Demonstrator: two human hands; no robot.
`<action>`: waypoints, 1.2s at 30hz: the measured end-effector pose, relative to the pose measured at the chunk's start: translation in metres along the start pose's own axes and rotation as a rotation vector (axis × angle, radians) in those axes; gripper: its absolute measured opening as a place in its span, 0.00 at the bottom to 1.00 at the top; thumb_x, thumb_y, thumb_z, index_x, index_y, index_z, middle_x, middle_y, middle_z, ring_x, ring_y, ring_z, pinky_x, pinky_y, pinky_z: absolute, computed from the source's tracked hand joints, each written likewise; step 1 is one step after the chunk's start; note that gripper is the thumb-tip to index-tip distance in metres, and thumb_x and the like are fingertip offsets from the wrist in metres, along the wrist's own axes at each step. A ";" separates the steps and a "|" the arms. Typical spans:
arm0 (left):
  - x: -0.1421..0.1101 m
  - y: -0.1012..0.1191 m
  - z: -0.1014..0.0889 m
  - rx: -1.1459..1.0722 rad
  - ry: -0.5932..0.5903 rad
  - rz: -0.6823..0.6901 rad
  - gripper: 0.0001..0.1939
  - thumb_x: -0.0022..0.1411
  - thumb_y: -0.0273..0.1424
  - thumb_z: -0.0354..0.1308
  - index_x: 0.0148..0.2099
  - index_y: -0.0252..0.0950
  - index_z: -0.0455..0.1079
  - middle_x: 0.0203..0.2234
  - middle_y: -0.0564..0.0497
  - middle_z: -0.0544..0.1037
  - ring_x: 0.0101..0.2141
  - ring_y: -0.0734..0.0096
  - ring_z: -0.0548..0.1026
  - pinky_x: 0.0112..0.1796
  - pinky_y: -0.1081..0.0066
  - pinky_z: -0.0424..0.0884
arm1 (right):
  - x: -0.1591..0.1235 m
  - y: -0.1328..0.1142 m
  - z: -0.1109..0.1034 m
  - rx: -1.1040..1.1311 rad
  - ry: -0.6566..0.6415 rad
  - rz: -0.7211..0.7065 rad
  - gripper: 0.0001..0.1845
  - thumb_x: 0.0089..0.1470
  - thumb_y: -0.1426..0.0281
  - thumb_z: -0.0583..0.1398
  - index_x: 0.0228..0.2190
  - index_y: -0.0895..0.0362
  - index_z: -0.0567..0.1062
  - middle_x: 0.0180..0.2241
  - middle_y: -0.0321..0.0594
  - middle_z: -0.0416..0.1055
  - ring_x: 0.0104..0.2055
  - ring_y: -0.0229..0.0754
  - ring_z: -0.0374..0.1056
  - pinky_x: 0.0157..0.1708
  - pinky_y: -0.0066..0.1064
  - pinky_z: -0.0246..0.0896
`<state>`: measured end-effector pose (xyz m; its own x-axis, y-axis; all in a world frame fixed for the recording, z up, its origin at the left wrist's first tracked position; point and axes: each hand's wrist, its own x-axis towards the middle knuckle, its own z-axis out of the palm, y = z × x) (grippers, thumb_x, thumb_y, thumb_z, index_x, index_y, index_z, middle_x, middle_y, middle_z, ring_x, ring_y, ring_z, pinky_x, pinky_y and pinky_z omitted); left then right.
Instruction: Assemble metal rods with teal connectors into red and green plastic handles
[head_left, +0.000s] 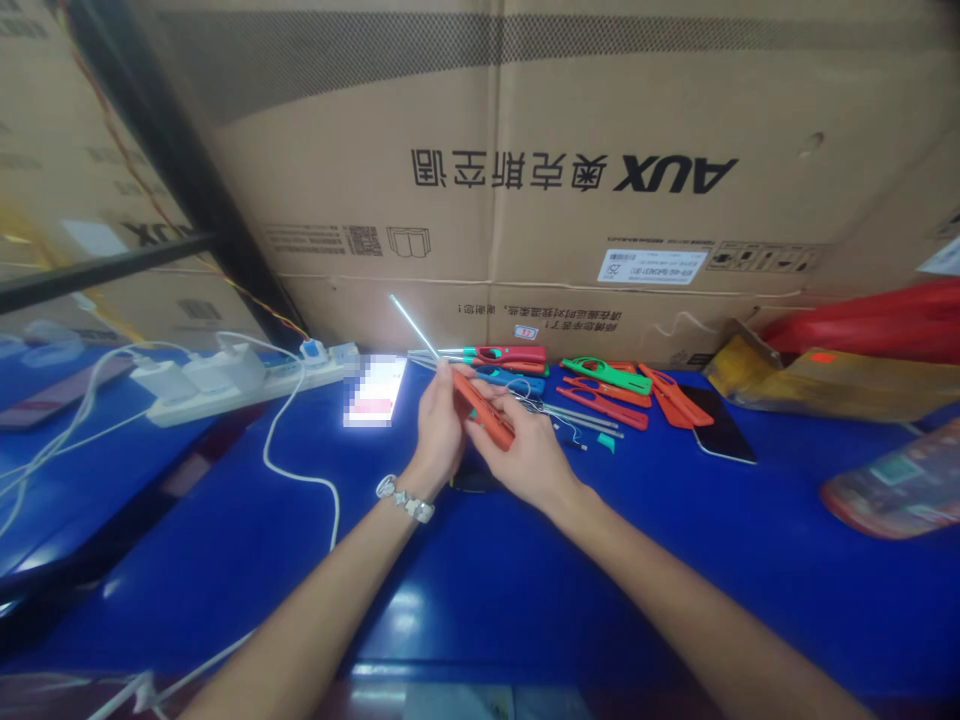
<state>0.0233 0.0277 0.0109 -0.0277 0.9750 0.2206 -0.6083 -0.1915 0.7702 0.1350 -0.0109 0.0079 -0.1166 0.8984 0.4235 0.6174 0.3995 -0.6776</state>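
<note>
Below the left hand [441,418], near mid-frame, a silvery bracelet [405,499] of chunky, varied links; both forearms [315,600] bare.

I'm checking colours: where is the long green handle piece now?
In the head view, the long green handle piece lies on the blue table, right of centre, beyond the right hand and close to red handle pieces.
</note>
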 end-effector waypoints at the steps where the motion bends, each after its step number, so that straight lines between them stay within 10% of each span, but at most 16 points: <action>1: -0.001 0.000 0.001 -0.009 -0.004 0.019 0.20 0.65 0.49 0.56 0.35 0.36 0.67 0.21 0.54 0.73 0.29 0.69 0.78 0.34 0.70 0.75 | 0.000 0.001 0.001 0.024 0.013 0.013 0.18 0.56 0.59 0.61 0.46 0.56 0.75 0.34 0.44 0.80 0.33 0.48 0.77 0.34 0.35 0.69; 36: -0.003 0.007 0.003 -0.166 0.146 -0.023 0.23 0.66 0.52 0.53 0.33 0.35 0.66 0.20 0.54 0.71 0.23 0.73 0.73 0.30 0.72 0.73 | -0.007 -0.009 0.003 -0.279 -0.014 -0.043 0.15 0.60 0.63 0.56 0.46 0.54 0.74 0.35 0.42 0.80 0.32 0.48 0.75 0.30 0.32 0.62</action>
<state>0.0215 0.0227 0.0173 -0.1193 0.9872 0.1056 -0.7323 -0.1594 0.6621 0.1284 -0.0207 0.0092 -0.1571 0.8849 0.4386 0.8016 0.3736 -0.4668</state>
